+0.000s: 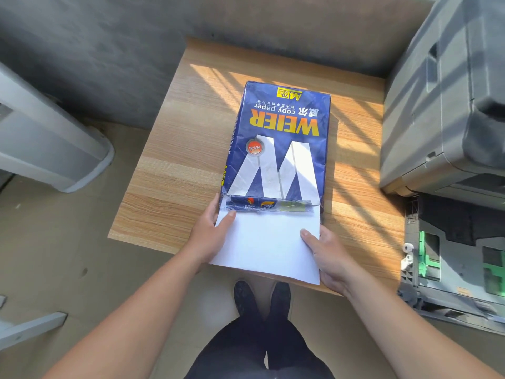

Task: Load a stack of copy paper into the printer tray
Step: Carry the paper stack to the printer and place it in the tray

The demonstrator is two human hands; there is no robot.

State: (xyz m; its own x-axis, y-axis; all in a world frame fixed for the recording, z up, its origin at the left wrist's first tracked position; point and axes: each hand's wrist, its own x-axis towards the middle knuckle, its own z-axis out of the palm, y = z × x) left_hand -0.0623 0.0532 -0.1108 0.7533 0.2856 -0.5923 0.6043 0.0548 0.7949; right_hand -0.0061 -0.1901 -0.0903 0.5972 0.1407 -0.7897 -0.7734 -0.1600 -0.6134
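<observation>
A blue "WEIER copy paper" wrapper (278, 143) lies on the wooden table (175, 170), its open end toward me. A white paper stack (269, 244) sticks partway out of that end and overhangs the table's near edge. My left hand (211, 233) grips the stack's left edge, thumb on top near the wrapper's mouth. On the stack's right edge sits my right hand (326, 255), thumb on top and fingers underneath. The printer tray (448, 272) is pulled out at the lower right, with green guides, and no paper shows in it.
The grey printer (448, 105) stands to the right of the table, above the tray. A grey machine (46, 143) is on the floor at the left. My legs and shoes (262, 299) are just below the table's near edge. Behind is a grey wall.
</observation>
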